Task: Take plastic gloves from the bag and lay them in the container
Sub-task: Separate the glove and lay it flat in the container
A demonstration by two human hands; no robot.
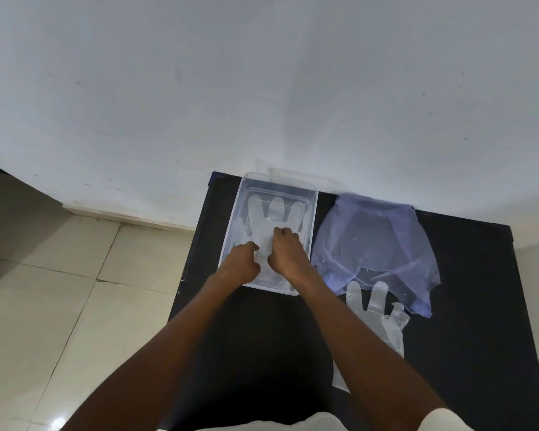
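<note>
We have both hands inside the clear rectangular plastic container (312, 219), which sits at the far left part of the black bench (467, 306). In it lies a translucent white plastic glove (269, 219), spread flat with its finger parts pointing toward the wall. Our left hand (241, 259) rests on the glove's near left part, its fingers (253, 246) curled together against the film. Our right hand (285, 250) sits just beside it on the middle of the glove, fingers (282, 231) bunched and pressing down on the palm part; we cannot tell whether they pinch the film or only press it.

Just right of the container lies the crumpled bluish translucent plastic bag (377, 244), its mouth turned toward us. A second translucent plastic glove (377, 309) lies on the bench at the bag's near edge, finger parts pointing away from us and partly tucked under the bag.

The bench stands against a plain white wall (262, 88). To the left, pale cream floor tiles (59, 290) run to a white skirting along the wall's foot.
</note>
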